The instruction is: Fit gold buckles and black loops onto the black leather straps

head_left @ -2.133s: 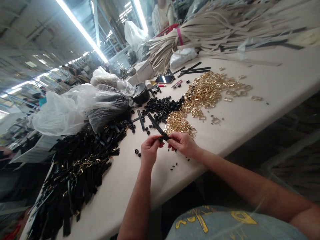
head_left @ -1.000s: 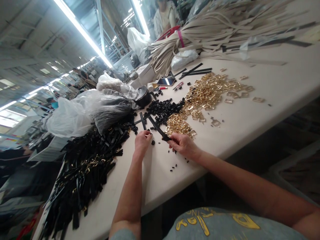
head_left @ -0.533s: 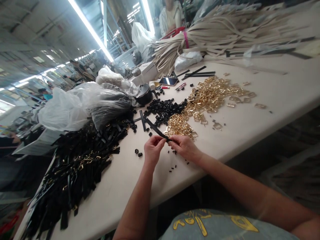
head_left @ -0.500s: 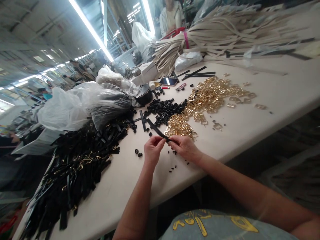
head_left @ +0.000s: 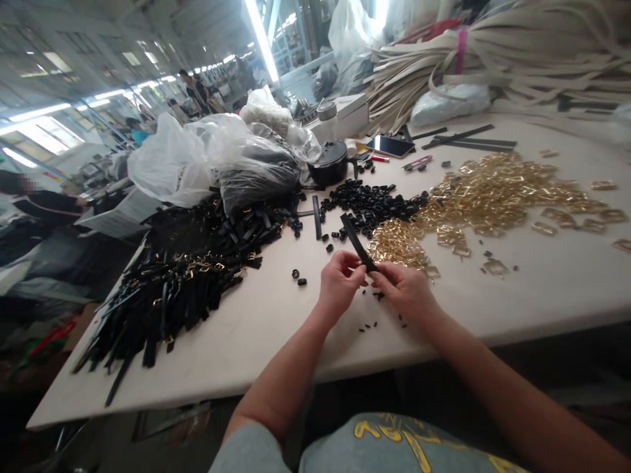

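Two bare hands meet just on the near side of the black rings (head_left: 365, 202), a loose heap in the middle of a pale desk (head_left: 276, 328). The left hand (head_left: 340, 284) and the right hand (head_left: 408, 289) have their fingers closed, pinching the near end of one short black strap (head_left: 355, 240). Its free end slants up and away, towards the rings; the pinched end is partly hidden by fingers.

Right of the rings, and touching them, spread shiny gold buckles (head_left: 488, 190). Left of the rings and nearer the wearer lies a big dark pile (head_left: 182, 282) of straps with gold fittings. Clear plastic bags (head_left: 211, 157) sit farther left of the rings. Behind them are a black pot (head_left: 329, 164), a phone (head_left: 390, 146) and a red pen (head_left: 379, 158). Beyond the rings, to the far right, runs a thick bundle (head_left: 419, 72) of beige strips.
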Available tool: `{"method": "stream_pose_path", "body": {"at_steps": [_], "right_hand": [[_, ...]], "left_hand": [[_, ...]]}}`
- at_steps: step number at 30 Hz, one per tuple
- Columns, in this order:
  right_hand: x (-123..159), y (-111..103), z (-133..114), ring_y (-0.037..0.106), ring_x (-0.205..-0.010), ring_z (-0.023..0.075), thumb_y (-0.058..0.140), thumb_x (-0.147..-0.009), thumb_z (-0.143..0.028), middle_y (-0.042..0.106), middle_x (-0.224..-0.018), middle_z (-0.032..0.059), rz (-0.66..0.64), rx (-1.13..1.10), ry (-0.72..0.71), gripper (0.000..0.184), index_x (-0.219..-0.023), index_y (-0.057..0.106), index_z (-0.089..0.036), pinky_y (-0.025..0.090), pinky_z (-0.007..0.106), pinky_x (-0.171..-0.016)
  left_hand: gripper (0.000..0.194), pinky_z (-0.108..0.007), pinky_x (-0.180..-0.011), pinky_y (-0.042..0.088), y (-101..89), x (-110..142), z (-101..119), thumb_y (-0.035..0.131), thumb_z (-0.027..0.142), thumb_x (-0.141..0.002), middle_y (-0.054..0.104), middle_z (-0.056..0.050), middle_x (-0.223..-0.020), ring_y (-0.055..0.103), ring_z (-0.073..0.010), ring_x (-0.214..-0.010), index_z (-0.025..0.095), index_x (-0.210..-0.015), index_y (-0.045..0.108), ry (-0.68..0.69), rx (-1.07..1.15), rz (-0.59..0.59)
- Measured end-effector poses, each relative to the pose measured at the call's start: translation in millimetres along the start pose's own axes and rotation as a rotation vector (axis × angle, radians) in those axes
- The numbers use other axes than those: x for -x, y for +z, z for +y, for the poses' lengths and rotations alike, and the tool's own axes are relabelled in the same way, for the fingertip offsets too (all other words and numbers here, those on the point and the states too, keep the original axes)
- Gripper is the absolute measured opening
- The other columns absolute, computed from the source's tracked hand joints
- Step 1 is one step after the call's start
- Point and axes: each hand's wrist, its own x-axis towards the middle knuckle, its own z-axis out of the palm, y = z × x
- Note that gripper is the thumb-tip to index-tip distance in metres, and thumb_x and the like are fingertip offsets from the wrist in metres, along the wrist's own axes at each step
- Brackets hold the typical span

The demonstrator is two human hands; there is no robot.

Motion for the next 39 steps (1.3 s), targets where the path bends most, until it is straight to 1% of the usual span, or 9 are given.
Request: {"method": "stream_pose_path", "body": {"at_steps": [7,11,15,21,28,31,34,36,39], "right_hand": [[1.9,5.2,-2.2,0.07,-0.065,0.018,0.06,-0.088,-0.036,0.073,-0.081,0.0022,0.062,-0.139,0.099,0.034,-0.119,0.06,-0.021,0.055,0.029,-0.061],[1.9,4.8,0.5,0.069,-0.07,0.0186,0.058,-0.089,-0.035,0.074,-0.088,0.0042,0.07,0.052,-0.05,0.027,-0.111,0.068,-0.023,0.054,0.031,-0.068],[2.0,4.0,0.4,0.069,-0.07,0.0187,0.06,-0.089,-0.038,0.075,-0.093,0.0048,0.117,0.13,-0.126,0.032,-0.117,0.067,-0.024,0.054,0.031,-0.069],[1.6,2.9,-4.1,0.071,-0.08,0.0215,0.057,-0.09,-0.036,0.075,-0.101,0.0051,0.135,0.153,-0.158,0.028,-0.112,0.07,-0.026,0.055,0.033,-0.075],[0.5,2.9,-0.9,0.07,-0.078,0.0212,0.058,-0.088,-0.036,0.075,-0.094,0.0052,0.126,0.091,-0.149,0.022,-0.1,0.072,-0.024,0.055,0.034,-0.074],[0.6,2.0,-1.4,0.068,-0.071,0.0192,0.059,-0.087,-0.036,0.074,-0.086,0.0036,0.115,0.05,-0.118,0.02,-0.095,0.073,-0.024,0.053,0.032,-0.068],[0.4,1.0,-2.5,0.063,-0.062,0.016,0.06,-0.086,-0.034,0.072,-0.08,0.0018,0.085,0.008,-0.092,0.018,-0.092,0.073,-0.023,0.05,0.029,-0.061],[0.0,0.9,-3.0,0.061,-0.059,0.0152,0.06,-0.085,-0.034,0.072,-0.078,0.0015,0.071,0.002,-0.088,0.018,-0.091,0.073,-0.023,0.048,0.028,-0.059],[-0.4,1.4,-3.4,0.062,-0.062,0.0156,0.061,-0.085,-0.034,0.072,-0.078,0.0015,0.055,0.029,-0.087,0.017,-0.09,0.073,-0.023,0.047,0.028,-0.06]], "left_hand": [[0.044,-0.018,-0.046,0.044,-4.4,-5.0,-2.6,0.064,0.021,-0.072,0.061,0.006,-0.068,0.06,-0.0077,-0.047,0.018,-0.114,0.053,-0.079,0.104,-0.025],[0.049,-0.018,-0.046,0.042,-5.2,-5.8,-1.8,0.065,0.021,-0.07,0.062,0.006,-0.068,0.059,-0.0078,-0.046,0.017,-0.117,0.052,-0.077,0.116,-0.031],[0.052,-0.018,-0.046,0.041,-5.6,-5.7,0.5,0.066,0.024,-0.07,0.062,0.006,-0.067,0.059,-0.0072,-0.046,0.017,-0.119,0.051,-0.108,0.14,-0.035],[0.058,-0.017,-0.046,0.04,-7.0,-4.2,2.0,0.069,0.026,-0.069,0.063,0.006,-0.068,0.059,-0.0067,-0.046,0.018,-0.123,0.049,-0.123,0.158,-0.038],[0.058,-0.019,-0.05,0.044,-5.1,-1.2,-2.2,0.07,0.029,-0.071,0.064,0.004,-0.073,0.06,-0.0076,-0.051,0.02,-0.125,0.051,-0.06,0.15,-0.09],[0.037,-0.023,-0.058,0.048,-25.6,5.9,4.5,0.066,0.03,-0.078,0.068,-0.001,-0.079,0.061,-0.0102,-0.059,0.021,-0.113,0.063,0.063,-0.103,-0.117],[0.016,-0.028,-0.068,0.049,-68.7,15.6,14.8,0.062,0.027,-0.083,0.07,-0.003,-0.083,0.061,-0.0132,-0.066,0.022,-0.095,0.071,0.211,-0.59,0.062],[0.014,-0.03,-0.072,0.048,-100.0,20.3,18.7,0.062,0.024,-0.082,0.07,-0.003,-0.084,0.06,-0.015,-0.067,0.022,-0.093,0.071,0.195,-0.845,0.14],[0.015,-0.031,-0.073,0.047,-131.3,22.3,15.5,0.064,0.025,-0.08,0.069,-0.002,-0.085,0.06,-0.0157,-0.067,0.023,-0.093,0.072,0.101,-1.036,0.075]]}}
